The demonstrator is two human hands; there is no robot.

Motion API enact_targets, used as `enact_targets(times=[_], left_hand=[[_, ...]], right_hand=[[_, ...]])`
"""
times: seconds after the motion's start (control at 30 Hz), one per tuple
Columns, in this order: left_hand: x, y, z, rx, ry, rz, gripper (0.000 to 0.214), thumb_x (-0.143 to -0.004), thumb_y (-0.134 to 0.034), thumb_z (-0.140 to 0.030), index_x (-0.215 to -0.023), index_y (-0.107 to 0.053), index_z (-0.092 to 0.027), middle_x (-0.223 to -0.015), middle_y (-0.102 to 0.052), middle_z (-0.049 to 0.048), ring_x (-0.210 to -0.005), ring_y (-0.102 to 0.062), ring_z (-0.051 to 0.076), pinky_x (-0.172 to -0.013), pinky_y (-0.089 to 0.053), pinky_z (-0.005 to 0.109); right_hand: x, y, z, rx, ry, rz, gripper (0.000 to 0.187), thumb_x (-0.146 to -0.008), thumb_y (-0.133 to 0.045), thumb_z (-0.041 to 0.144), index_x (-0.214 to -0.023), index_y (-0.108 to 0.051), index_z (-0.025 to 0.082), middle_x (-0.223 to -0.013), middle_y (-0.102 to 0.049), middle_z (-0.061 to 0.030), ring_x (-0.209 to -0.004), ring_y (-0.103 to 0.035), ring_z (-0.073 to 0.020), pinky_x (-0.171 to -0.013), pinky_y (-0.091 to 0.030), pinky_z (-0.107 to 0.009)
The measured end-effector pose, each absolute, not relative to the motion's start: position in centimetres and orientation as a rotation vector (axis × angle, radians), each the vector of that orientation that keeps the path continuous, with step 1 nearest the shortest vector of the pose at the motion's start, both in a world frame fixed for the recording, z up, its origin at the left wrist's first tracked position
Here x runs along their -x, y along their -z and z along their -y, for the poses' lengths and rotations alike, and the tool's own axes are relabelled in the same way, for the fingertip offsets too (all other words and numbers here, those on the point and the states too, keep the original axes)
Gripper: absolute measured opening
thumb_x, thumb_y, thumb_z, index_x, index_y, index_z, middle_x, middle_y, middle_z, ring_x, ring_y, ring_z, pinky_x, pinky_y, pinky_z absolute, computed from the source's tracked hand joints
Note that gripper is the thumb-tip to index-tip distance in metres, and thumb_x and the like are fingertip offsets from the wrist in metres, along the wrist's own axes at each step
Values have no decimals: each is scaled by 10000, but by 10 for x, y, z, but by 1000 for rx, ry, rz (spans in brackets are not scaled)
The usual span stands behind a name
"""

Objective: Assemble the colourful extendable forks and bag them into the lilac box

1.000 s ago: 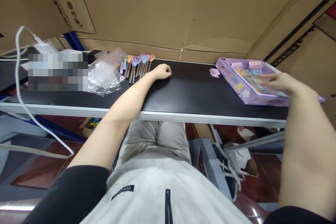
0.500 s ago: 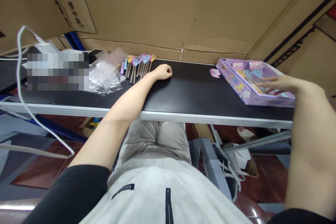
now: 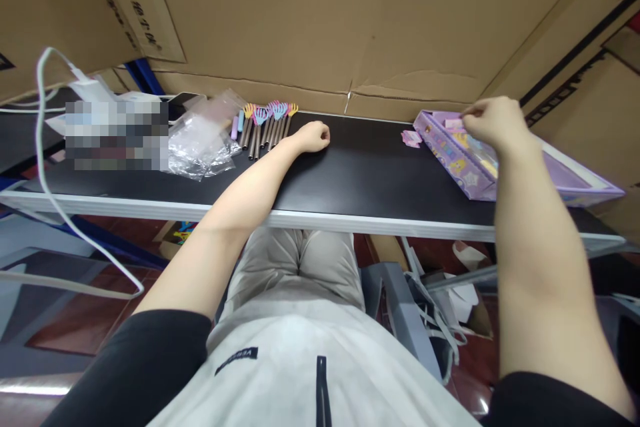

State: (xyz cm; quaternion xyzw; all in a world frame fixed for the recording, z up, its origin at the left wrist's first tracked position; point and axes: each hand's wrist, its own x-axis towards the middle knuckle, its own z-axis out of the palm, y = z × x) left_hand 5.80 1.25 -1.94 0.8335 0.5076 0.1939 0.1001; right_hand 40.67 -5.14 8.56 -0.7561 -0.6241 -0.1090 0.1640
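My left hand [image 3: 313, 136] rests on the black table [image 3: 365, 177] in a loose fist, just right of a row of metal sticks with coloured claw ends [image 3: 263, 123]; nothing shows in it. My right hand [image 3: 491, 122] hovers over the far end of a purple toy box [image 3: 457, 157], fingers pinched at a small pink item on the box's rim. A small pink packet [image 3: 411, 139] lies on the table left of the box.
Clear plastic bags [image 3: 200, 137] are piled left of the sticks. A white charger and cable [image 3: 47, 120] hang at the left edge. Large cardboard boxes [image 3: 325, 20] wall the back of the table. Bags and clutter lie on the floor beneath.
My right hand rose from lying flat on the box's middle and moved to its far end, fingers now pinched. The left hand has stayed still.
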Motion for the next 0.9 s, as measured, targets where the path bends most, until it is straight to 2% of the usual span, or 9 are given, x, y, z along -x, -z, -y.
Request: enact_targets(times=[0.17,0.23,0.3,0.37,0.5,0.63,0.73,0.83,0.9], left_hand=[[-60,17,-10,-2539,-506,-1519,352,-859,-558,-153,-1108,-801,-94,-1204,-755,176,-1142,-703,282,-1053,-521,353],[-61,16,-8,-2549,-482,-1529,351,-876,-548,-157,-1111,-796,-77,-1214,-741,192,-1158,-697,291,-1066,-513,357],[-63,16,-7,-2565,-465,-1540,346,-881,-551,-160,-1111,-796,-82,-1215,-738,186,-1167,-693,291,-1078,-507,351],[-63,17,-7,-2594,-451,-1550,348,-877,-559,-162,-1119,-799,-98,-1218,-740,169,-1164,-695,286,-1076,-509,344],[-62,13,-9,-2649,-388,-1537,354,-848,-567,-151,-1099,-814,-119,-1189,-763,151,-1145,-705,278,-1044,-522,322],[-52,-7,-10,-2542,-242,-1483,324,-817,-630,-233,-1081,-815,-201,-1076,-798,57,-1087,-717,240,-985,-523,265],[-32,-29,-9,-2363,-167,-1512,377,-811,-661,-310,-1150,-804,-229,-1046,-800,20,-1043,-730,238,-969,-521,281],[5,-43,-4,-2258,-285,-1675,421,-823,-663,-374,-1199,-790,-232,-1125,-788,20,-1187,-694,282,-1046,-485,334],[36,-44,1,-2191,-477,-1851,466,-815,-669,-441,-1199,-786,-203,-1197,-776,63,-1298,-628,341,-1117,-436,411]], right_hand=[[-319,-93,35,1875,66,2020,379,-977,-513,74,-1215,-787,-36,-1235,-774,-238,-1241,-712,-258,-1045,-488,-333],[-293,-86,21,1833,-52,2131,407,-966,-484,63,-1225,-788,-15,-1110,-803,-206,-1087,-764,-249,-999,-534,-358],[-274,-67,5,1774,-109,2259,423,-950,-503,85,-1250,-802,73,-1101,-815,-155,-1052,-771,-268,-1023,-575,-402],[-262,-41,-10,1668,-70,2368,444,-949,-524,113,-1299,-796,146,-1214,-804,-131,-1159,-749,-298,-1079,-578,-430],[-254,7,-22,1689,50,2539,528,-983,-487,123,-1472,-679,61,-1531,-633,-200,-1443,-595,-325,-1233,-464,-430],[-257,16,-20,1674,42,2568,523,-1037,-444,169,-1511,-654,106,-1551,-629,-151,-1489,-563,-282,-1274,-413,-406],[-257,11,-17,1689,17,2580,530,-1042,-446,176,-1529,-637,94,-1573,-609,-151,-1494,-562,-273,-1275,-408,-371],[-255,8,-16,1707,-18,2573,542,-1041,-447,166,-1543,-614,51,-1592,-581,-178,-1508,-547,-283,-1279,-397,-353],[-254,9,-16,1710,-32,2550,535,-1034,-457,158,-1533,-630,68,-1584,-589,-174,-1503,-553,-289,-1277,-406,-371]])
